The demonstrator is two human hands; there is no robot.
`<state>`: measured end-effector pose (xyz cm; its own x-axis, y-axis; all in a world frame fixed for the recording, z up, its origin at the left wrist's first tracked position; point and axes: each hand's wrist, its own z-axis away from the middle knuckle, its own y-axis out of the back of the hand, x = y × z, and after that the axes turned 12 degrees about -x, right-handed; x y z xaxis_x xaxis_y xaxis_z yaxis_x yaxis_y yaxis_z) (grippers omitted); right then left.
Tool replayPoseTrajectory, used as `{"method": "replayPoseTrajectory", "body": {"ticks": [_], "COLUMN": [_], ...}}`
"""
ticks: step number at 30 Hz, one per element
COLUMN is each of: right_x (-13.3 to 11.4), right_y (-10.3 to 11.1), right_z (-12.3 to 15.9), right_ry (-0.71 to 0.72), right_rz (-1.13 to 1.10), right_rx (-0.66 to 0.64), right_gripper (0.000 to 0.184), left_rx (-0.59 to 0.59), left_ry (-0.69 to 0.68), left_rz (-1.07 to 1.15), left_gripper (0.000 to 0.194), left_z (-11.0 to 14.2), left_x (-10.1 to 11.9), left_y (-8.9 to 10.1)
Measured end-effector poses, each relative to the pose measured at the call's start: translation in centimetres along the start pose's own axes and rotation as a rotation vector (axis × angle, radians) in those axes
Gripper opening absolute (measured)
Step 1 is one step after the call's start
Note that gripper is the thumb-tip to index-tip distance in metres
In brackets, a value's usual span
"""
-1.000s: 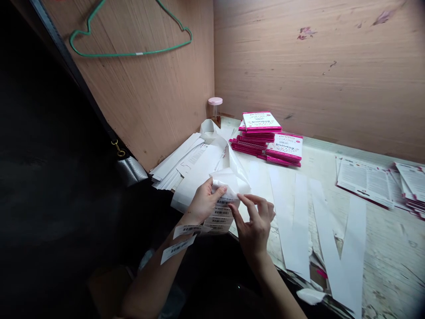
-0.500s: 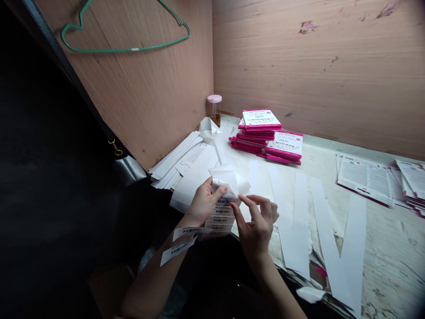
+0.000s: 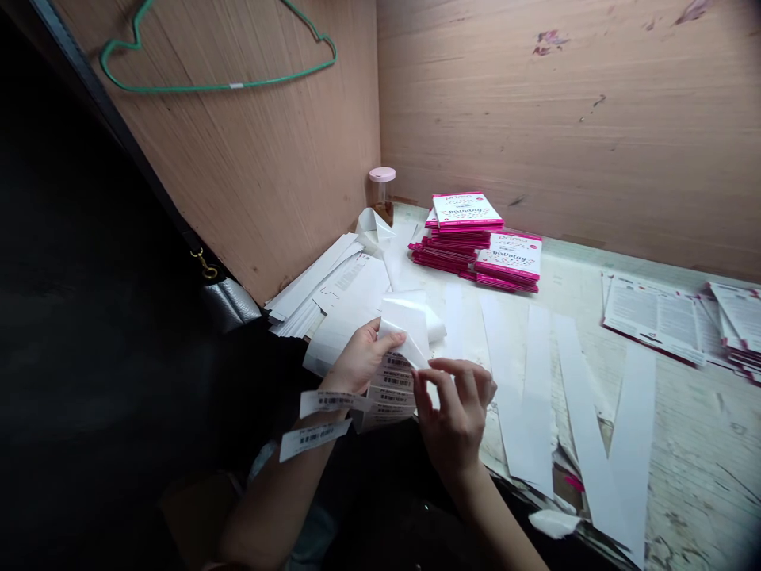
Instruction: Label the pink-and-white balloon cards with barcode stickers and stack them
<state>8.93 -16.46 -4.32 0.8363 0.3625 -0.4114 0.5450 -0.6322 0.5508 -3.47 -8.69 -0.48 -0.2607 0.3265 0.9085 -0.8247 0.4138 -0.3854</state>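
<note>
My left hand (image 3: 360, 358) is shut on a sheet of barcode labels (image 3: 389, 387), whose white backing paper (image 3: 410, 323) curls up above my thumb. My right hand (image 3: 455, 414) sits just to its right, with the fingertips pinching the lower corner of that curled paper. Two peeled barcode labels (image 3: 314, 439) cling to my left forearm, one above the other. The lower end of the label sheet is partly hidden behind my wrist and right hand.
Stacks of pink-edged booklets (image 3: 467, 222) stand beyond my hands, with printed leaflets (image 3: 654, 321) to the right. Long white paper strips (image 3: 523, 388) lie on the worn table (image 3: 695, 428). A white paper pile (image 3: 333, 293), a pink-lidded jar (image 3: 381, 184) and a green hanger (image 3: 217, 75) occupy the left corner and wall.
My right hand has dropped slightly lower, and the white backing paper now stands more upright above the labels. The whole view has shifted a little as my head moved.
</note>
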Motion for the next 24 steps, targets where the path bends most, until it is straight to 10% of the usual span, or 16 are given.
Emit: {"method": "replayPoseTrajectory", "body": {"ticks": [6,13,18,24], "right_x": [-2.9,-7.5,-7.6,-1.5], "right_y": [3.0,0.9,-3.3,-0.9], "right_z": [3.2,4.4,5.3,3.8], "right_ry": [0.235,-0.309,-0.194,-0.287], "right_rz": [-0.115,-1.115,-0.664,-0.421], "right_rx": [-0.072,-0.525,-0.387,-0.178], "right_gripper": [0.022,0.024,0.018,0.033], "left_rx": [0.019,0.061,0.096,0.102], "left_ry": [0.195,0.097,0.061,0.027], "left_rz": [0.123,0.201,0.185,0.186], "left_gripper": [0.023,0.013,0.009,0.012], "left_z": [-0.9,-2.9,-3.4,-2.6], "left_x": [1.4,0.9,1.0,1.0], "left_y": [1.5,1.3,0.8,0.9]}}
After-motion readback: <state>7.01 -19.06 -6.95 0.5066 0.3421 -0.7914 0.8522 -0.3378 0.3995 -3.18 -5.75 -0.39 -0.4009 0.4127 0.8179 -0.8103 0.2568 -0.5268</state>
